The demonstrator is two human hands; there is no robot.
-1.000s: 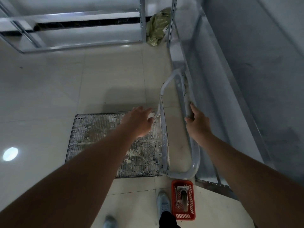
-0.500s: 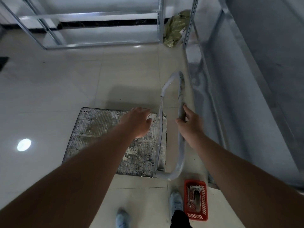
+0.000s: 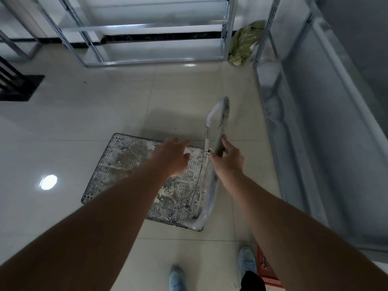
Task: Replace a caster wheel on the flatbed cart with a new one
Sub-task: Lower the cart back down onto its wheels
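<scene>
Presently, the paint-spattered grey flatbed cart (image 3: 134, 173) lies flat on the pale floor tiles, its curved grey metal tube handle (image 3: 220, 127) gripped by the right hand (image 3: 228, 158), while the left hand (image 3: 172, 156) hovers above the deck beside that handle with fingers relaxed and holding nothing. Risk, as judged: with only one hand on the handle, the cart could twist or slip while being tipped up to expose the casters, or strike the grey metal shelving (image 3: 298, 127) beyond the handle. The red plastic basket (image 3: 267, 271) near the handle's foot, by a pale blue shoe (image 3: 247, 259), could be kicked over.
</scene>
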